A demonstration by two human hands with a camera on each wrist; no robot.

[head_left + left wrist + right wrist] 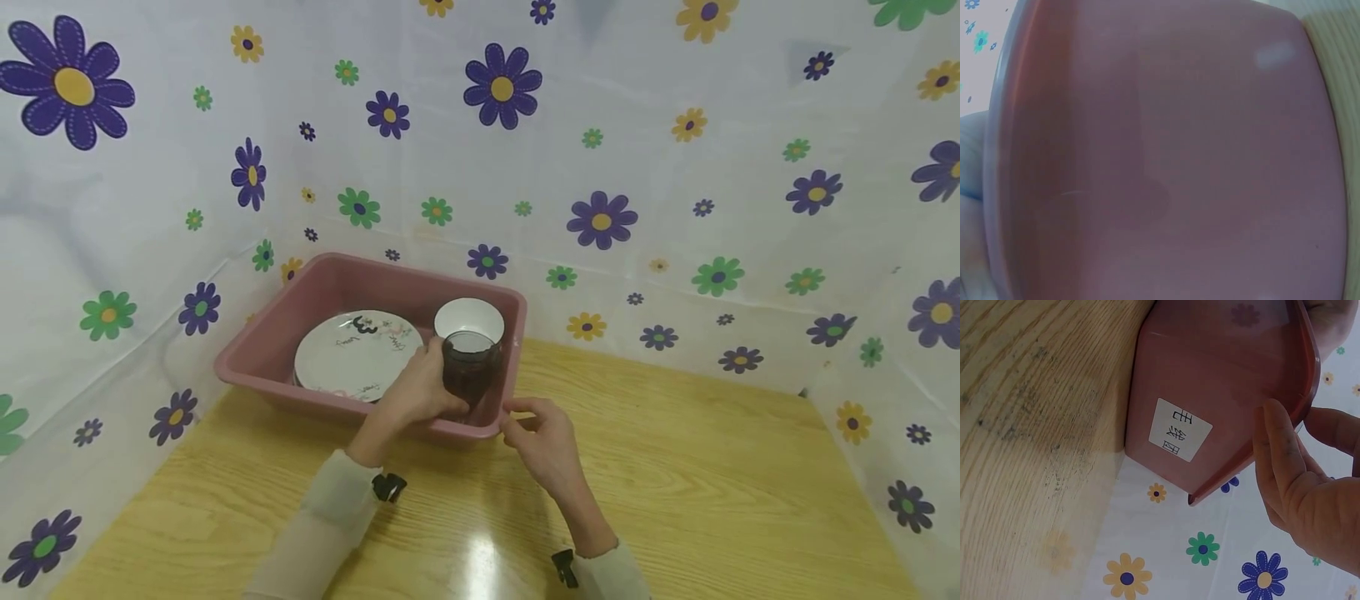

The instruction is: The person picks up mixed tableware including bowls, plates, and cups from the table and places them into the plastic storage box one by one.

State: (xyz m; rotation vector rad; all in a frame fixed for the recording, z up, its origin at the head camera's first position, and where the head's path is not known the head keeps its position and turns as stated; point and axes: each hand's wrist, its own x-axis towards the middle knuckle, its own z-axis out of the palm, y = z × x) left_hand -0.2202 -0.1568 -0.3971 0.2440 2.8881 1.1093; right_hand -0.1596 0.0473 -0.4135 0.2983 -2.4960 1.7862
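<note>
Inside the pink plastic basin (390,275), my left hand (420,385) grips a dark see-through cup (467,371) at the right end. A white bowl (461,315) stands just behind that cup. White plates (360,354) with a printed pattern lie stacked to the left. My right hand (546,446) pinches the basin's rim at its front right corner, fingertips on the outer wall in the right wrist view. The left wrist view is mostly filled by the basin's outer wall (1210,156), with only a bit of the left hand showing at the edge.
The basin stands on a wood-grain table (675,483), towards the back left. A white flowered sheet (637,158) hangs behind and along both sides. A white label (1180,430) with dark writing is stuck on the basin's side.
</note>
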